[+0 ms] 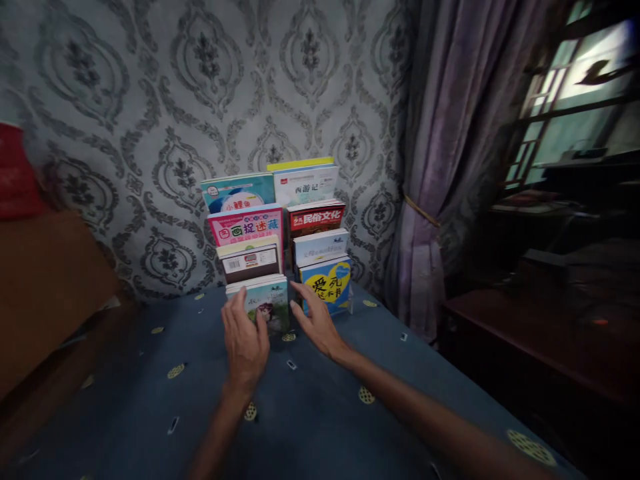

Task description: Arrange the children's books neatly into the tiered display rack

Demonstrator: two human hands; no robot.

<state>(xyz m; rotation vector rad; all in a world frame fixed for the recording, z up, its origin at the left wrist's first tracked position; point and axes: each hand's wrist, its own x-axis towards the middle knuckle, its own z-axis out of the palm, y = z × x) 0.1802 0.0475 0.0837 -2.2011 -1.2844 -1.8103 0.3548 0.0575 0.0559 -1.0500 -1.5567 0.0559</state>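
My left hand [245, 337] is at the left side of a small book with a green and light-blue cover [275, 307], in the front left of a tiered set of books. Its thumb and fingers are apart in front of the cover; whether they touch it I cannot tell. Just right of that book is my right hand [317, 323], fingers stretched out, partly covering a blue book with a yellow heart [340, 273]. Behind stand a grey-blue book [320, 248], a red-topped book [317, 219], a dark book with a barcode [250, 263] and a pink book [245, 223].
At the back are a teal book [237, 190] and a white book [307, 187] near the patterned wall [135, 80]. Dark blue cloth [300, 420] covers the table. A brown cardboard box [45, 287] is at left, a purple curtain [435, 147] at right.
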